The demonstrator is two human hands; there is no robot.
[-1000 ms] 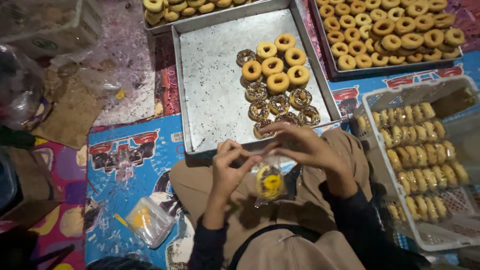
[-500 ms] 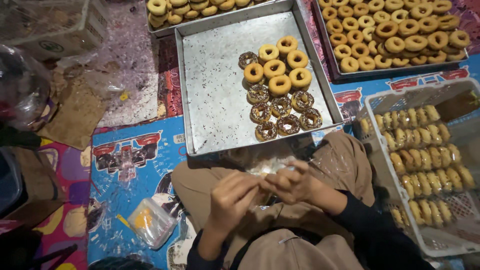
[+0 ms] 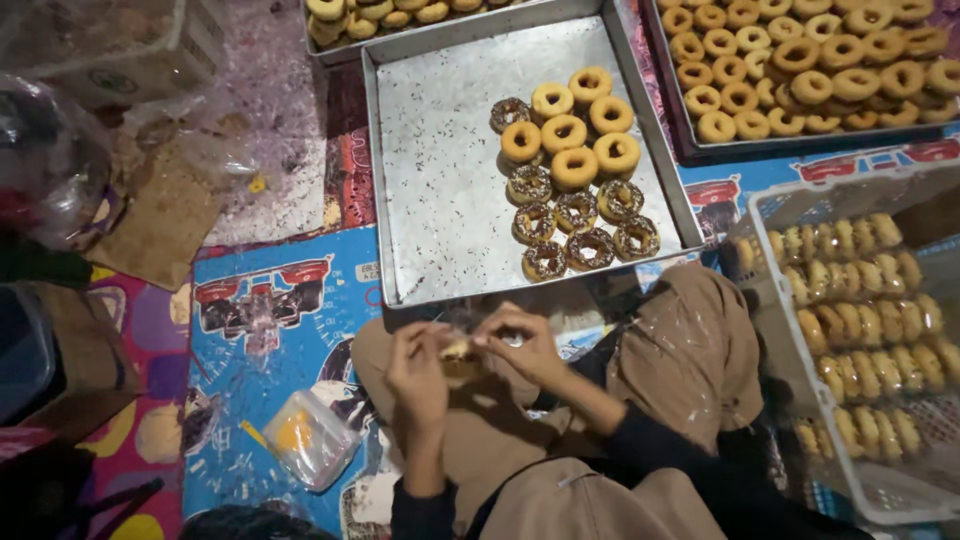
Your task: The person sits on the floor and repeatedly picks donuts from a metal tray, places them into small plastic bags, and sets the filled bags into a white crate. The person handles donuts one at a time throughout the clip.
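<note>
Both my hands meet over my lap, holding a small doughnut in a clear plastic wrapper between them. My left hand grips its left side. My right hand pinches the wrapper's top right. The doughnut is mostly hidden by my fingers. Just beyond my hands lies a square metal tray with plain glazed doughnuts and sprinkled chocolate doughnuts grouped on its right half.
A second tray full of doughnuts sits at the back right, a third at the back. A white plastic crate of wrapped doughnuts stands on the right. A wrapped item in a plastic bag lies on the blue mat.
My hands have come closer to my body and together. The wrapped doughnut, held up and facing me a second ago, is now tucked between my fingers.
</note>
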